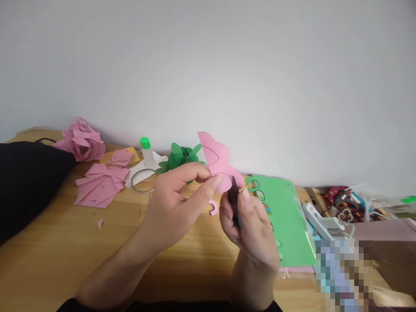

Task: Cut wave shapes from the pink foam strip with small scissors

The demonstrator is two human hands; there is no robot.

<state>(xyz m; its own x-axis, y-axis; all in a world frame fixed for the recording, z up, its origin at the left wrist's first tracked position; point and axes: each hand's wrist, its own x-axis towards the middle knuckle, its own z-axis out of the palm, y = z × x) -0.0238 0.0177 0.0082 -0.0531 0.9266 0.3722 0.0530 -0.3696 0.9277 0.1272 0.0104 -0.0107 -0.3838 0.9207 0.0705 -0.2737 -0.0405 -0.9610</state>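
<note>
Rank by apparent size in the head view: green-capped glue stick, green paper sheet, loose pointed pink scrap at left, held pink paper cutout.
1. Green paper sheet
2. Pink paper cutout
3. Glue stick
4. Pink scrap

L arm (115, 271) & R arm (253, 277) are bare down to the btm edge, where a small bit of plain blk L sleeve (69, 306) & a smaller bit of blk R sleeve (274, 307) show. Btwn them is a strip of dk cloth (182, 307), too blurry to tell more. L grip (182, 201) & R grip (255, 223) are bare too, w/ a smooth, round thumb nail on ea.
</note>
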